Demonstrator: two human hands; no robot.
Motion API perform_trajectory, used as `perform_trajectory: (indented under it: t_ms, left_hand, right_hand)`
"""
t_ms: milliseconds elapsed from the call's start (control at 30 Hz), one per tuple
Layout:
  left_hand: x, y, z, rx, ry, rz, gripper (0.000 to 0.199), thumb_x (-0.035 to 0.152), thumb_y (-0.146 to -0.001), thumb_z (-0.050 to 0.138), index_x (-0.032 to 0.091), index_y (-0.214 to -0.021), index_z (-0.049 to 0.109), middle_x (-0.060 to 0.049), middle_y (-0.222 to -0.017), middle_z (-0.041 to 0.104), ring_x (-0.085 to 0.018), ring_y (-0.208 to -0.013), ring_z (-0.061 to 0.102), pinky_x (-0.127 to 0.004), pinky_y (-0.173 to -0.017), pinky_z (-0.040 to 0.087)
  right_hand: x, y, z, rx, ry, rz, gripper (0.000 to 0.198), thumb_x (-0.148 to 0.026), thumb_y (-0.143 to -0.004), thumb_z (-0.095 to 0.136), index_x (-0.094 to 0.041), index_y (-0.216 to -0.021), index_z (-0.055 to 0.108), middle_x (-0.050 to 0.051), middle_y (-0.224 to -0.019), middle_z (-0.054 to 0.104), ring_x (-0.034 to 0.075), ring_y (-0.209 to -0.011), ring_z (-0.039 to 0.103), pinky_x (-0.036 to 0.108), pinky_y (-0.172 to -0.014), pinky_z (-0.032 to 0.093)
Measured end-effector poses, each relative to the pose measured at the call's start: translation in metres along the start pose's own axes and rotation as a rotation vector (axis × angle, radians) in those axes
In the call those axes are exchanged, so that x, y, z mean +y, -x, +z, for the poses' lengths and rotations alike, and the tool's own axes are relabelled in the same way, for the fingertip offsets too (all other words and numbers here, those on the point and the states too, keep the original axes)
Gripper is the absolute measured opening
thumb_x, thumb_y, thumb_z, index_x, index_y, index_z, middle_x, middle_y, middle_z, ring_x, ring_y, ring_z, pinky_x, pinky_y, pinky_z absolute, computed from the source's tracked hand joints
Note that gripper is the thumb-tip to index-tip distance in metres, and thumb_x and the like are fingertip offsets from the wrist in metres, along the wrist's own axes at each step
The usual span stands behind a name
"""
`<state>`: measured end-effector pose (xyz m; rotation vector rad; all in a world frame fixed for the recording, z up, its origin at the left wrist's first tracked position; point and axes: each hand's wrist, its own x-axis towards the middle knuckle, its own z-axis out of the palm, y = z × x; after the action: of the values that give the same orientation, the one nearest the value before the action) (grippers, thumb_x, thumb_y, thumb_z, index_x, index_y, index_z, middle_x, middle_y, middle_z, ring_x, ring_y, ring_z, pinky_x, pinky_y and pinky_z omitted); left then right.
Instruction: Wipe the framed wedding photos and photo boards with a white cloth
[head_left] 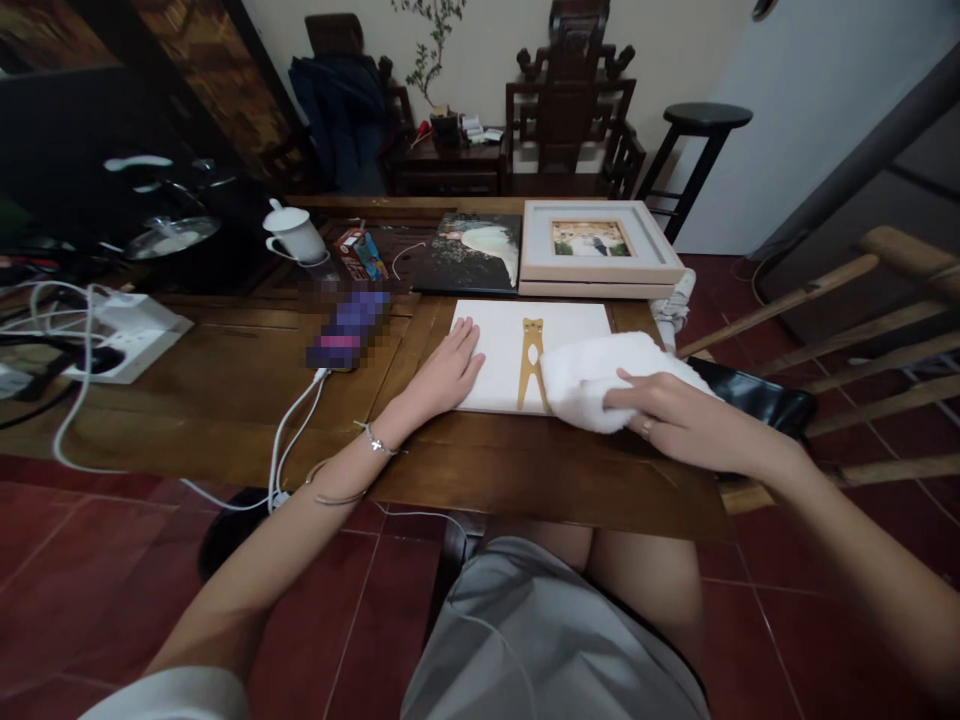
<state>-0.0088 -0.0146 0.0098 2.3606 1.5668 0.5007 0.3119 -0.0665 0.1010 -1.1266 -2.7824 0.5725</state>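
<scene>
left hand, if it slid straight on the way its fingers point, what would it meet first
Probably the dark picture, just beyond the white board that the left hand rests on; whether it would bump its edge or pass over is hard to tell.

Could not read any text, label, brand, number or sign. Noted coloured printing on small carton (361, 254), beyond and to the left of left hand (451, 368): too small and blurred to make out. Noted pixelated screen on phone (349, 330), left of left hand: unreadable. Found nothing legible around right hand (667, 412).
</scene>
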Motion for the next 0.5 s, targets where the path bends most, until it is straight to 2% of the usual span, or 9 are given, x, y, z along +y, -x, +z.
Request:
perform_trajectory:
  t_ms: [100,200,367,433,500]
  left_hand:
    - [0.0,0.0,0.001,0.006,0.002,0.007,0.062,0.036,-0.102,0.03,-0.003,-0.152,0.033,-0.026,-0.163,0.023,-0.03,-0.155,0.016,-0.047,-0.126,0.016]
    - [-0.001,-0.001,0.001,0.008,0.007,0.015,0.061,0.036,-0.102,0.031,-0.001,-0.151,0.034,-0.026,-0.163,0.024,-0.031,-0.154,0.017,-0.049,-0.125,0.018]
    - [0.0,0.0,-0.001,0.002,-0.006,0.013,0.062,0.036,-0.102,0.031,-0.003,-0.151,0.034,-0.026,-0.163,0.024,-0.03,-0.155,0.016,-0.046,-0.126,0.016]
    - [0.0,0.0,-0.001,-0.001,-0.01,0.013,0.062,0.035,-0.102,0.031,-0.003,-0.151,0.034,-0.026,-0.163,0.024,-0.03,-0.155,0.016,-0.047,-0.126,0.016]
    - [-0.001,0.0,-0.001,0.0,-0.012,0.013,0.062,0.035,-0.102,0.032,-0.003,-0.151,0.034,-0.026,-0.163,0.025,-0.03,-0.155,0.017,-0.047,-0.126,0.017]
  right_hand:
    - [-0.011,0.011,-0.007,-0.064,-0.056,0.021,0.025,-0.017,-0.084,0.044,-0.027,-0.086,0.067,0.005,-0.082,0.067,0.027,-0.084,0.062,0.04,-0.083,0.045]
    - [-0.009,0.003,-0.011,-0.067,-0.081,0.04,0.025,-0.02,-0.084,0.045,-0.025,-0.089,0.069,0.006,-0.088,0.069,0.027,-0.087,0.062,0.039,-0.081,0.045]
    - [0.014,-0.035,-0.008,0.007,0.017,0.072,0.032,-0.024,-0.086,0.042,-0.023,-0.104,0.067,0.008,-0.095,0.069,0.029,-0.093,0.062,0.04,-0.086,0.045]
    - [0.024,-0.054,-0.004,0.049,0.06,0.084,0.036,-0.024,-0.088,0.039,-0.02,-0.115,0.063,0.011,-0.1,0.069,0.031,-0.097,0.062,0.045,-0.089,0.045]
    - [0.03,-0.074,0.003,0.079,0.088,0.06,0.043,-0.021,-0.088,0.039,-0.018,-0.126,0.057,0.014,-0.112,0.067,0.033,-0.109,0.06,0.052,-0.099,0.042]
